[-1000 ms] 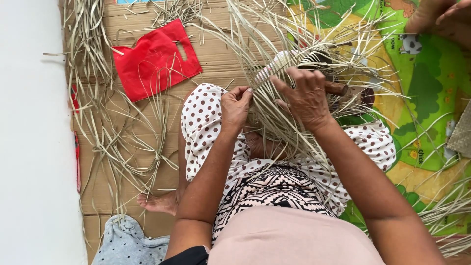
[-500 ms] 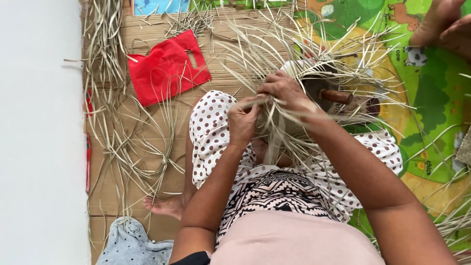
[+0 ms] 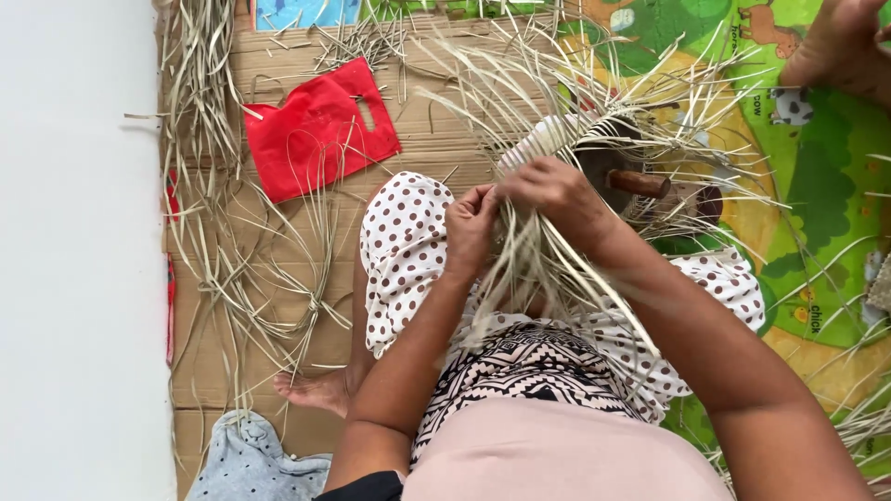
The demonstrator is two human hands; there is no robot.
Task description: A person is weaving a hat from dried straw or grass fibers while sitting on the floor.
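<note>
Seen from above, seated on cardboard (image 3: 278,371), legs in a dotted cloth (image 3: 404,250). Left hand (image 3: 471,227) and right hand (image 3: 557,195) now drawn tight together at the lap, closer than a second ago, when the right lay spread higher over the work. Both closed in a pinch on pale straw strips (image 3: 529,269) that fan down over the knees; exact fingers on which strip hard to tell, possibly one strip passed between the two hands. Half-woven basket (image 3: 566,139) just beyond the knuckles, touching the right hand, loose ends bristling all round; a brown wooden handle (image 3: 639,183) poking from its dark hollow. Judged from the shift: a strip gathered in and being pulled snug into the weave. Red bag (image 3: 320,130) lying flat to the left amid scattered straw (image 3: 213,232). Colourful mat (image 3: 807,186) to the right. Another person's hand (image 3: 840,42) at the top right corner.
</note>
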